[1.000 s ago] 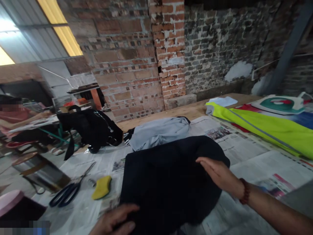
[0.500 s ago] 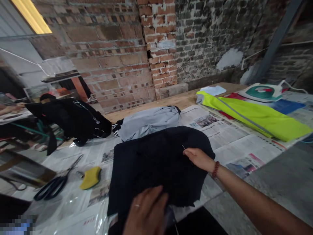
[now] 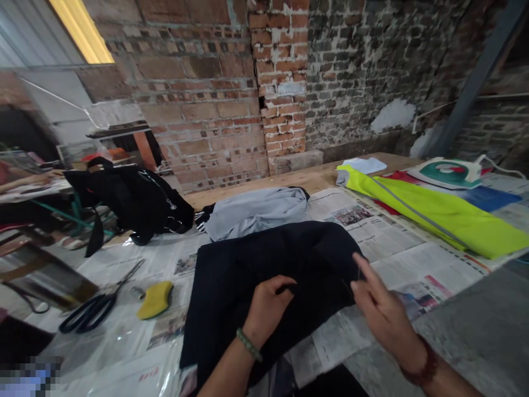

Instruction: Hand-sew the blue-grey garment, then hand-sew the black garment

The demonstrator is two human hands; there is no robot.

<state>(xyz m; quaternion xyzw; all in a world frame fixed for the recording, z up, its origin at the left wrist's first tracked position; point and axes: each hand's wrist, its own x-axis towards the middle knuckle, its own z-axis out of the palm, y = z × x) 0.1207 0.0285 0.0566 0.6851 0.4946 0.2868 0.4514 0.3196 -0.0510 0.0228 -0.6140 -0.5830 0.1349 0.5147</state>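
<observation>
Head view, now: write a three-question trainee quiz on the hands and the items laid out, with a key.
1. Multiple choice: which hand wears the green bead bracelet? A) left hand B) right hand
2. True or false: in the picture, the yellow sponge lies between the scissors and the dark cloth.
3. Fill in: the clothes iron is white and ____.
Key: 1. A; 2. true; 3. green

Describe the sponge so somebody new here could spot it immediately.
Find the wooden table, then the large dark cloth lying over newspaper. Just left of that cloth, right of the dark-handled scissors, lies the sponge. Its bright yellow colour and curved sides set it apart from both dark neighbours.
</observation>
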